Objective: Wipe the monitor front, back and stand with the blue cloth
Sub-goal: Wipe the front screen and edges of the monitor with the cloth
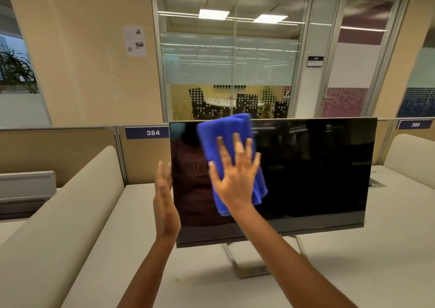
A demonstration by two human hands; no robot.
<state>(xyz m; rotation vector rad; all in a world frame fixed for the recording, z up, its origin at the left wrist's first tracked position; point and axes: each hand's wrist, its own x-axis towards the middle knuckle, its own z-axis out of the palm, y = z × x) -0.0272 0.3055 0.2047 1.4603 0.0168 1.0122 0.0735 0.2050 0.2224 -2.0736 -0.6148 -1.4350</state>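
Observation:
A black-screened monitor (306,171) stands on a silver open-frame stand (237,263) on the white desk. A folded blue cloth (216,135) lies flat against the upper left part of the screen. My right hand (235,178) presses on the cloth with its fingers spread. My left hand (164,201) is flat and upright against the monitor's left edge, steadying it. The monitor's back is hidden from me.
The white desk (353,272) runs between padded beige dividers on the left (58,213) and right (409,159). A low partition with labels 384 (153,132) and 385 stands behind the monitor. A cable hatch (376,184) sits at the desk's back right.

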